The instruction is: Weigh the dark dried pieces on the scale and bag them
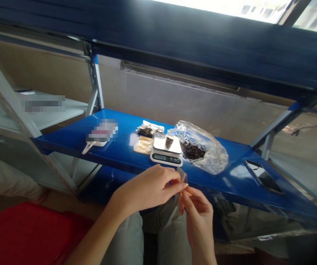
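Between my two hands, just off the front edge of the blue shelf, is a small clear plastic bag [181, 172] with a reddish strip near its top. My left hand [153, 186] pinches it from the left, fingers bent over it. From the right, my right hand [201, 213] grips the same bag between thumb and forefinger. Directly beyond them sits a white digital scale [165, 159], its display too small to read. A small brownish cup [169, 141] stands on the scale's plate. To its right lies a large clear bag [218, 156], open, with dark bean-like pieces [193, 150] inside.
Left of the scale lie a stack of flat small bags [144, 145] and some small bags with dark contents [147, 130]. A blurred-out item [102, 132] is farther left. A phone [264, 176] rests at the right of the blue shelf [125, 147]. A red seat [31, 235] is lower left.
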